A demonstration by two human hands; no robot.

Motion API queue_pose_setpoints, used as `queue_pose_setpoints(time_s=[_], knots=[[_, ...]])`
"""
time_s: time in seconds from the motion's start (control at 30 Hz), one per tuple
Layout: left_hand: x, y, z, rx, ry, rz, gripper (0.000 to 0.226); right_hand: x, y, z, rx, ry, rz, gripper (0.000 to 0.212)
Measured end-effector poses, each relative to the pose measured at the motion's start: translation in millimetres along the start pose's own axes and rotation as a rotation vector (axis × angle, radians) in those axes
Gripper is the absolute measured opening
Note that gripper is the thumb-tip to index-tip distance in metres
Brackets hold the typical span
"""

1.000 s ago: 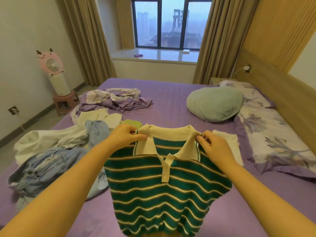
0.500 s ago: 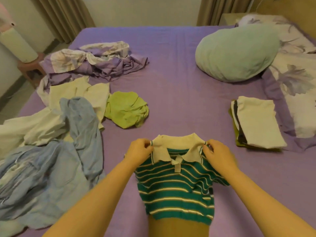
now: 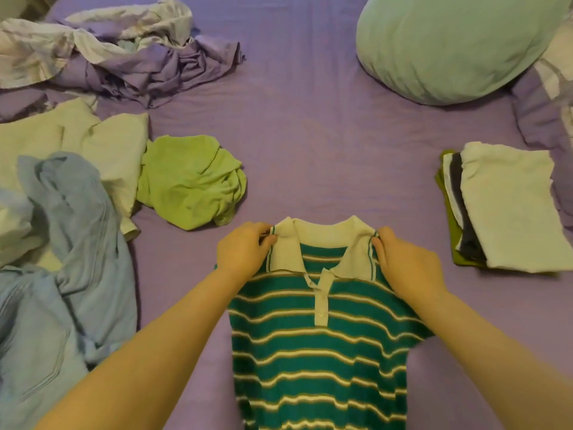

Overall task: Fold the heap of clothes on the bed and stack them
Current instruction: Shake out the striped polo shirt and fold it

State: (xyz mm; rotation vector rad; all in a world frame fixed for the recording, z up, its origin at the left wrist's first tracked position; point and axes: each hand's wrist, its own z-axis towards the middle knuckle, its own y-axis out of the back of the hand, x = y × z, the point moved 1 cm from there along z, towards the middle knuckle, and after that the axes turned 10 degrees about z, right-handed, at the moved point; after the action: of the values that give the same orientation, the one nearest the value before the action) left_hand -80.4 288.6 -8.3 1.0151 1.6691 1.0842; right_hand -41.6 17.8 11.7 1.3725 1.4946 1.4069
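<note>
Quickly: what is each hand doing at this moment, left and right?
Left hand: pinches the collar of the striped polo shirt at its left end.
Right hand: pinches the same collar at its right end.

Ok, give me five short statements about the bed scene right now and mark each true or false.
1. Both hands, left hand and right hand, pinch the collar of the striped polo shirt. True.
2. The folded stack lies left of the shirt. False: it lies to the right.
3. The crumpled green garment is already folded. False: it lies bunched up.
4. A pale green pillow sits beyond the stack. True.
5. The polo shirt lies on the stack. False: it is apart from it, on the purple sheet.
</note>
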Motion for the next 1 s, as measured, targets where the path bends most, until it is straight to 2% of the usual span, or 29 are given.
queue_pose_setpoints(time_s=[0.1,0.2,0.27,0.33,0.43,0.5,0.6,0.67,0.73,0.83,0.9,1.0], knots=[[-2.0,-9.5,29.5,-0.042,0.06,0.013,0.021,-7.5,-11.5,35.5,-0.011,-0.005,-0.024,0.035],[-2.6,-29.4,58.2,0.007,0.113,0.012,0.02,-13.3,-31.4,69.6,0.049,-0.015,-0.014,0.032],[-7.4,-43.5,68.6,0.028,0.153,0.092,0.027,-15.2,-49.0,85.6,0.14,0.024,0.041,0.03],[-18.2,-55.0,70.7,-0.031,0.158,0.12,0.037,-21.1,-64.5,93.3,0.197,0.041,0.147,0.032],[-51.3,-66.6,67.0,-0.161,-0.038,0.078,0.037,-41.4,-70.9,91.6,0.184,-0.041,0.398,0.045],[-79.5,-74.8,63.4,-0.182,-0.176,0.026,0.032,-57.3,-69.2,84.5,0.211,-0.082,0.486,0.053],[-121.6,-83.0,64.8,-0.035,-0.216,-0.018,0.039,-76.3,-64.9,74.3,0.311,-0.041,0.466,0.058],[-141.0,-86.3,70.8,0.085,-0.132,-0.026,0.043,-85.1,-66.1,68.7,0.349,0.0,0.525,0.063],[-152.6,-87.4,78.0,0.165,-0.041,-0.128,0.039,-92.8,-69.6,64.2,0.352,0.03,0.552,0.061],[-155.5,-89.7,86.9,0.193,0.043,-0.303,0.037,-101.3,-70.8,61.7,0.348,0.002,0.512,0.05],[-154.4,-88.8,93.1,0.223,0.034,-0.405,0.038,-106.6,-68.7,63.6,0.35,-0.032,0.46,0.043],[-156.6,-85.9,100.8,0.241,-0.006,-0.547,0.043,-113.1,-64.3,71.4,0.326,0.008,0.253,0.045]])
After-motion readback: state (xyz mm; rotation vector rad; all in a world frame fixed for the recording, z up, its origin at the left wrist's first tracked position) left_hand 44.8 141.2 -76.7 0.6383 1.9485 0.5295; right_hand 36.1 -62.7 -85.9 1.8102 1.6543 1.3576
